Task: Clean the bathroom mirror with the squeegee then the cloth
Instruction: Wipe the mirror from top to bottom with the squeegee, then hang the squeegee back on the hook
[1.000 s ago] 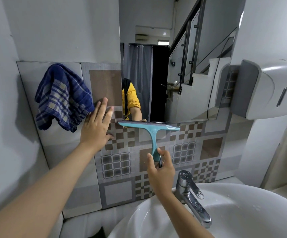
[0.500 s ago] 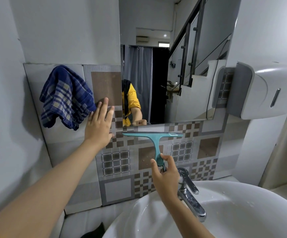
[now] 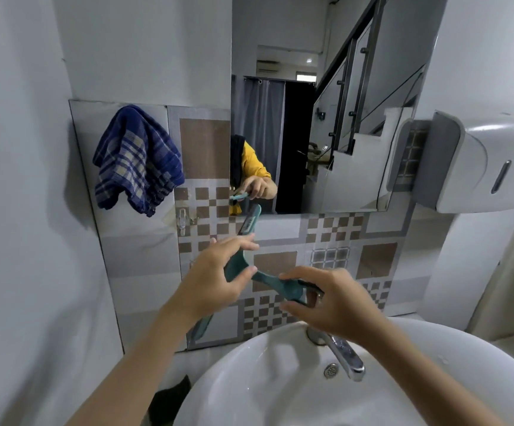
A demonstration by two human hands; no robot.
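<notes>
Head view: I see both hands holding the squeegee [image 3: 266, 279] over the sink [image 3: 434, 379], below the mirror [image 3: 326, 103] — my guess, to put it away. The right hand [image 3: 335, 305] curls round the teal handle; left hand [image 3: 215, 276] pinches its neck, blade upright. The blue checked cloth [image 3: 135, 158] hangs untouched, left of the mirror.

The squeegee [image 3: 251, 273] has come off the mirror [image 3: 326, 103] and now lies turned over the sink [image 3: 280, 379]. The left hand [image 3: 215, 281] has left the wall tiles [image 3: 157, 250] and joined the right hand [image 3: 332, 302], both gripping it.
</notes>
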